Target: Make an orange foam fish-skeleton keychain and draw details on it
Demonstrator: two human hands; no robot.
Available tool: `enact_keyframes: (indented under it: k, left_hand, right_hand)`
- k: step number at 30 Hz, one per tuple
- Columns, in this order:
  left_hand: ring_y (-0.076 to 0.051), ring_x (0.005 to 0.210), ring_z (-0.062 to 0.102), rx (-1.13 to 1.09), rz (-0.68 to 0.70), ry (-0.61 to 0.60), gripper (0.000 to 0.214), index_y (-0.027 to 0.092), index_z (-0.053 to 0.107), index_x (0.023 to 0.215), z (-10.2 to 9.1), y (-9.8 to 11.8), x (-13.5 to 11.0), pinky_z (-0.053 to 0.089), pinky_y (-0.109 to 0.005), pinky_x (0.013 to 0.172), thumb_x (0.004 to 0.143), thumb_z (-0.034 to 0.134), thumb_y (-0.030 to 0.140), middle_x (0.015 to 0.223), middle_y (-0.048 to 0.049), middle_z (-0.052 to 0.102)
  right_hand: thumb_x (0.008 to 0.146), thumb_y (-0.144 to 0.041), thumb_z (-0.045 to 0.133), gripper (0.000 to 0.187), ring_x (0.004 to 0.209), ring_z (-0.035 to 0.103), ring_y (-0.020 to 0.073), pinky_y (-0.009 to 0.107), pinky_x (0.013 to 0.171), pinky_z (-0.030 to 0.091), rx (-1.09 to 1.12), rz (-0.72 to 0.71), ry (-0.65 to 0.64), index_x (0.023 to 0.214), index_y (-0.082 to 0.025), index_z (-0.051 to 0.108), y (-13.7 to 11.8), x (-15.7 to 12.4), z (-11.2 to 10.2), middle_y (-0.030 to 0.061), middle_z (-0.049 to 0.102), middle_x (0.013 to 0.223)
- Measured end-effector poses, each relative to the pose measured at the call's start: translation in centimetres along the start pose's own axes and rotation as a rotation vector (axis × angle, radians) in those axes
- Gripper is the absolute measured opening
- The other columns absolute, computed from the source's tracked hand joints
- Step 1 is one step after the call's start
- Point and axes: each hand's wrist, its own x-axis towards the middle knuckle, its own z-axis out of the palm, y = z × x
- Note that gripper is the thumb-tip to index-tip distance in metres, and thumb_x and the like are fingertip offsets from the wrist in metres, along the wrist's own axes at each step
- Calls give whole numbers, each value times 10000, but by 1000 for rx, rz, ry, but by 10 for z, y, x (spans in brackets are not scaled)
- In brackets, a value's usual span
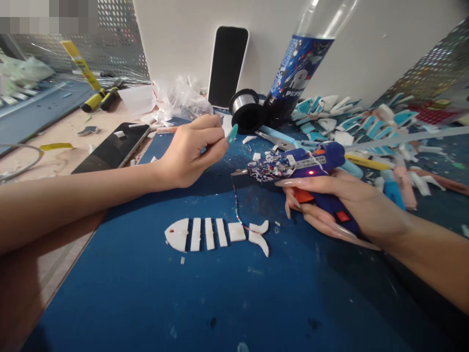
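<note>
My right hand (330, 200) is wrapped around a dark blue hot glue gun (306, 164) with an orange trigger and a lit red light. Shreds cling to its front, and its metal nozzle points left. From near the nozzle a thin dark multicoloured strand (236, 200) hangs down to a white tail piece (259, 237). Left of the tail, white flat pieces (209, 233) lie spaced in a fish shape, with a head piece (177, 235) at the left end. My left hand (200, 146) is closed above them, a teal tip showing at the thumb; whether nail or held piece, I cannot tell.
Behind stand a Pepsi bottle (298, 68), a black spool (247, 110) and an upright phone (229, 66). Another phone (112, 146) lies at left. Blue and white scraps (366, 122) heap at right. Pliers (276, 141) rest behind the glue gun on the blue mat (183, 303).
</note>
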Motion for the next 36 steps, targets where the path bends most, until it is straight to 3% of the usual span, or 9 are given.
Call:
enact_keyframes:
  k: [36]
  left_hand:
    - [-124,565,362,-30,-98,-10,375,198,326,532,0,2,-2,362,-325,546,893,422,173,590,5,340]
  right_hand:
    - [757,-277,608,249,204,334,47,148,236,322,44,-8,2,561,-123,624,1,2,0,-24,387,310]
